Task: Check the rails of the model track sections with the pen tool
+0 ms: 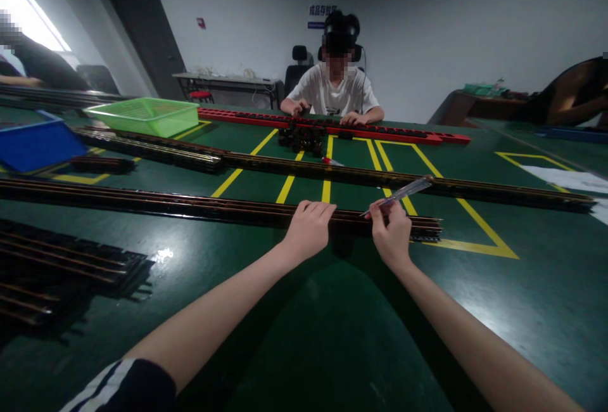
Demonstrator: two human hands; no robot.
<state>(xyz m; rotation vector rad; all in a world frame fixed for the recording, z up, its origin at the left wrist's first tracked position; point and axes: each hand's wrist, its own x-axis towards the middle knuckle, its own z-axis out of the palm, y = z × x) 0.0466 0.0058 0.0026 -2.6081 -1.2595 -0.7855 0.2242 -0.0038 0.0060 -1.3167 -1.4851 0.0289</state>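
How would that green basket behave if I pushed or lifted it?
The basket is probably light for its size, given its thin, openwork walls. Those walls might flex a little if squeezed. It's wide and low, so a push would likely slide it rather than tip it.

- green mesh basket (164,118), near a blue bin (40,141) on the left
- person in a white shirt (339,92) across the table, hands at a long red rail (408,135)
- white papers (567,179) on the right
- dark door (142,25)
- side table (232,80) by the wall
- red stool (201,95)
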